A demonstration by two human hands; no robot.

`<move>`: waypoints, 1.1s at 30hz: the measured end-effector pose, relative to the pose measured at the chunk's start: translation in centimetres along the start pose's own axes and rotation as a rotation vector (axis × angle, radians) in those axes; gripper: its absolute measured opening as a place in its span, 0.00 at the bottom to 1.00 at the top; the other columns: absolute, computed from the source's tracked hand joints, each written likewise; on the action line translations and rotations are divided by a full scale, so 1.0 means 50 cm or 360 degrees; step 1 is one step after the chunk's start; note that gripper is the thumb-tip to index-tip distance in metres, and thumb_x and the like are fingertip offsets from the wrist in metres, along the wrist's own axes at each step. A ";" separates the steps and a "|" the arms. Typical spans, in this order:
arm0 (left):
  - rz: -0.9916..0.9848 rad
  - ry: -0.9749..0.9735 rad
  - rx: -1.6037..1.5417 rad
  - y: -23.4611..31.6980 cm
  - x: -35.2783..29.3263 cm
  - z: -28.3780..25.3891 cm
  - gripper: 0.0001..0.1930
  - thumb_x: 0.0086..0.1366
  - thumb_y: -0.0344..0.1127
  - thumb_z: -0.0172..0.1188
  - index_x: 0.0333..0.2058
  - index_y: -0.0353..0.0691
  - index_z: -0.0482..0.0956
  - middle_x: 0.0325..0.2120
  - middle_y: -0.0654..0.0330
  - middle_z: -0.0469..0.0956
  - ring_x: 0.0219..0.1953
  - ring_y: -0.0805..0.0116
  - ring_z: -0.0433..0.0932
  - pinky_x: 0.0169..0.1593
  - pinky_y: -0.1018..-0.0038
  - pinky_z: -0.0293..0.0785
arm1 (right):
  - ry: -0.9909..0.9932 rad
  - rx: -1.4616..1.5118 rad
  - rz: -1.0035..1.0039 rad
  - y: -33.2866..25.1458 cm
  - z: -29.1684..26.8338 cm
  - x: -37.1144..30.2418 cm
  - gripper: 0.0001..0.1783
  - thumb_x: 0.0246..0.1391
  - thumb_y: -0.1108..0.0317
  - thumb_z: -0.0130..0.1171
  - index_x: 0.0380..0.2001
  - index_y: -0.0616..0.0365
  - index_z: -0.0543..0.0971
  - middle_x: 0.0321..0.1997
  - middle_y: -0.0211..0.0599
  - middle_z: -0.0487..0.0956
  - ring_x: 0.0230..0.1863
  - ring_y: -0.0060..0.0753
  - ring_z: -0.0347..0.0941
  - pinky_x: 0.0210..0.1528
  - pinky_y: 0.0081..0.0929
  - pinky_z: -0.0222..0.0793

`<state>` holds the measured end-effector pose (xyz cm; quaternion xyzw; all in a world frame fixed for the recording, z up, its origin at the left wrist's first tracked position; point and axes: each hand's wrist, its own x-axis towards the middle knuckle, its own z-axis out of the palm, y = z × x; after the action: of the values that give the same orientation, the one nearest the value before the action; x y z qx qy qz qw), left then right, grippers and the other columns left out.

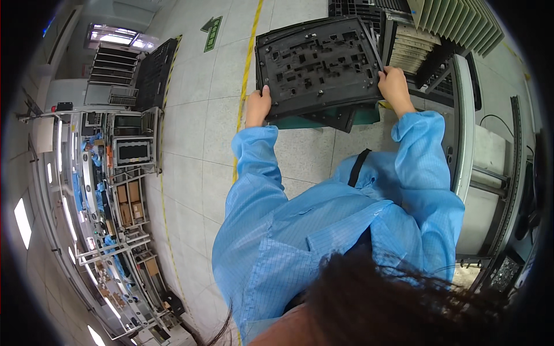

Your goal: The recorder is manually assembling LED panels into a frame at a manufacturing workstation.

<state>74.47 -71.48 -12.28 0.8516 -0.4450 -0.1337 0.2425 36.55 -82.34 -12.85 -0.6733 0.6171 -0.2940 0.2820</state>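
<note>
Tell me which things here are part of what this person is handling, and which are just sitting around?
In hand:
- black moulded panel, held at its two lower corners
- left hand
- right hand
- stack of dark panels beneath it

Just around:
- rack of grey slotted panels
- yellow floor line
- shelving with cardboard boxes

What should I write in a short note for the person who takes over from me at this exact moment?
Left hand: fingers grip the lower left corner of the black plastic panel.
Right hand: fingers grip its right edge.
The panel is held flat, ribbed inner side up, above a green stand and the grey tiled floor.
A rack of grey panels stands at the right.
Done: panel is in both hands.
Left: it is not yet set down anywhere.
</note>
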 end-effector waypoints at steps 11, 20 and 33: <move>0.0229 -0.0134 -0.0919 0.267 -0.162 -0.050 0.19 0.68 0.42 0.53 0.36 0.26 0.79 0.29 0.55 0.80 0.35 0.69 0.75 0.42 0.74 0.69 | 0.0442 0.0584 0.0368 -0.011 -0.298 -0.393 0.13 0.53 0.74 0.61 0.42 0.68 0.78 0.30 0.32 0.70 0.32 0.22 0.66 0.36 0.18 0.63; 0.1273 -0.1114 -0.0890 0.768 -0.267 0.297 0.22 0.65 0.46 0.56 0.38 0.27 0.80 0.31 0.47 0.82 0.37 0.62 0.80 0.44 0.69 0.72 | 0.1300 -0.0073 0.1166 0.095 -0.445 -0.675 0.11 0.51 0.72 0.62 0.35 0.69 0.78 0.28 0.33 0.73 0.27 0.22 0.69 0.31 0.21 0.66; 0.1737 -0.1258 -0.0379 1.021 -0.428 0.520 0.26 0.60 0.52 0.56 0.37 0.28 0.82 0.31 0.41 0.82 0.40 0.48 0.81 0.46 0.64 0.73 | 0.1403 -0.0600 0.1561 0.175 -0.460 -0.704 0.14 0.49 0.62 0.60 0.29 0.66 0.79 0.28 0.48 0.75 0.29 0.51 0.73 0.32 0.41 0.68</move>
<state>15.38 -86.37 -6.89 0.3602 -0.8480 -0.3412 0.1864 11.33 -48.36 -5.67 -0.1711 0.9483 -0.2666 -0.0170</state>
